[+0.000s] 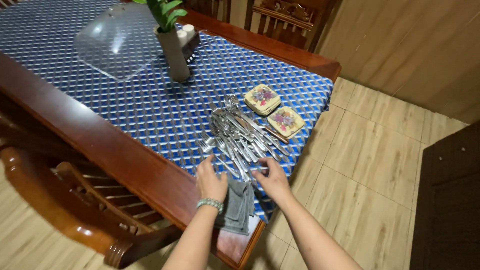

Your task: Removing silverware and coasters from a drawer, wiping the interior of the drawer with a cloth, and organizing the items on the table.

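My left hand rests fingers down on the grey cloth at the near table edge, pressing it but not clenched. My right hand is loosely curled just right of it, fingertips at the near handle ends of the cutlery pile; I cannot tell whether it grips one. The pile lies just beyond both hands, its long axis running far-left to near-right. My right hand is nearer. Two floral coasters sit farther right, a vase far left.
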